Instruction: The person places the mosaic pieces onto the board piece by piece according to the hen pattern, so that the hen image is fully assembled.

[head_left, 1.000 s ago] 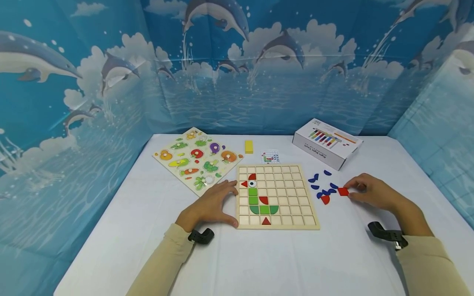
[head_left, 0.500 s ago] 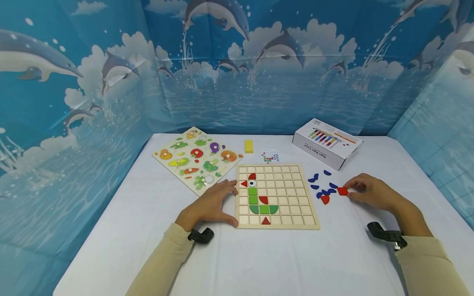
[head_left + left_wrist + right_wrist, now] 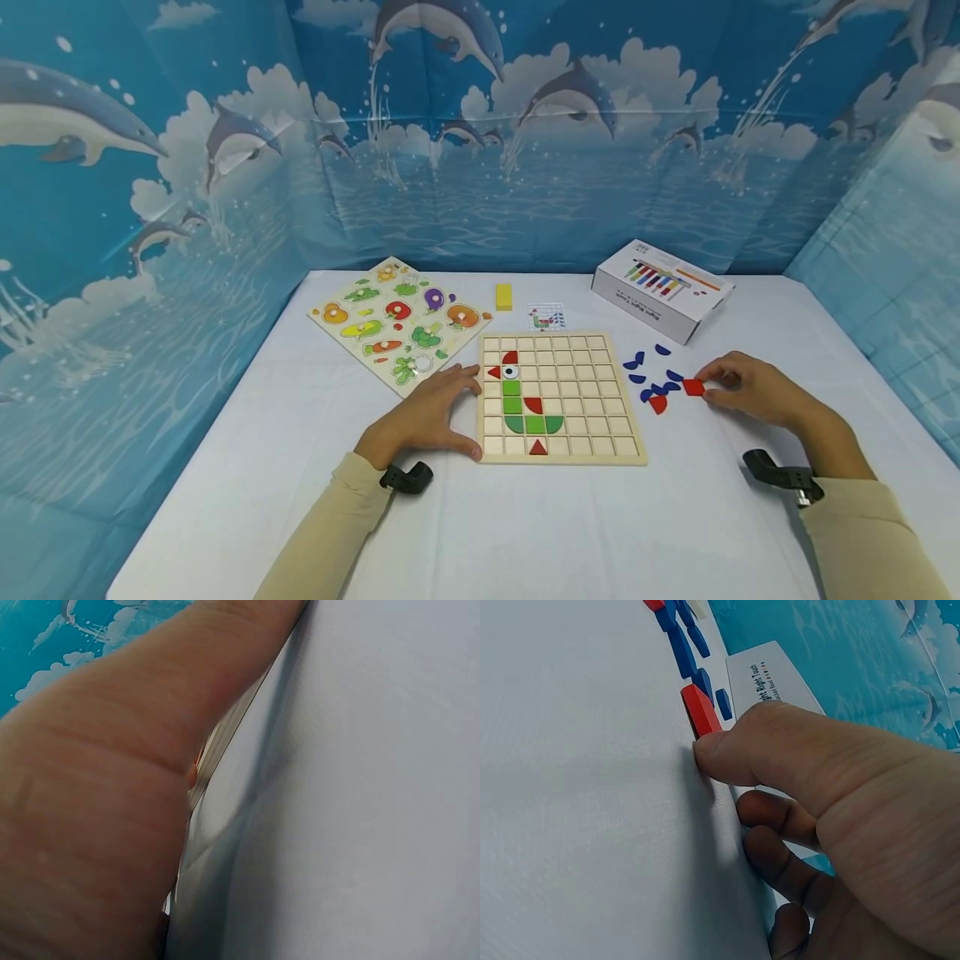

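My left hand spreads along the left edge of a wooden grid board, fingertips near its upper part and thumb at the lower left corner. Set in the board are red, green and eye-marked pieces in a bird-like shape, with a red triangle in the bottom row. On the right, my right hand pinches a red block between thumb and finger. The right wrist view shows this red block tilted at the thumb tip, the other fingers curled beneath.
Several blue pieces and a red rounded piece lie right of the board. Behind it are a small pattern card, a yellow block and a white box. A vegetable puzzle lies at the back left.
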`<action>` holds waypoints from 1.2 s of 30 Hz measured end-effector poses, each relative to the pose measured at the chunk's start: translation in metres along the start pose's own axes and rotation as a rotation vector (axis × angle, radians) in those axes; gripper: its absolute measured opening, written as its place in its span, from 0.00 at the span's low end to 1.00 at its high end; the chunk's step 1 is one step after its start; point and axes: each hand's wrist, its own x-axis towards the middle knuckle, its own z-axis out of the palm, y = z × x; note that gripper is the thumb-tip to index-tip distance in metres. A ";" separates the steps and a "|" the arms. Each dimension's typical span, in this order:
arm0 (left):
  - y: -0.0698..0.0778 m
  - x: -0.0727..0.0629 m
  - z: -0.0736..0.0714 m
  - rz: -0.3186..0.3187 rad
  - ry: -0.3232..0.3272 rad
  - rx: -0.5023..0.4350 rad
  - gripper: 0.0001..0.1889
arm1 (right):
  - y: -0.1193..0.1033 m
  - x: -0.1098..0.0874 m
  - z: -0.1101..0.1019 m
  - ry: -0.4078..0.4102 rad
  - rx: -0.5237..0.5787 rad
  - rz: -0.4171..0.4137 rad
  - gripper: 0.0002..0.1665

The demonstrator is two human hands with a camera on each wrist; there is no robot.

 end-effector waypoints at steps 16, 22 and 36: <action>0.001 0.000 0.000 -0.008 -0.005 -0.009 0.49 | -0.004 -0.002 0.001 0.008 0.006 0.015 0.21; 0.001 0.000 0.000 -0.016 -0.006 -0.004 0.49 | -0.004 -0.002 0.001 0.012 0.006 0.013 0.21; 0.000 0.000 0.000 -0.014 -0.003 -0.010 0.49 | -0.004 -0.001 0.001 0.010 0.010 0.026 0.21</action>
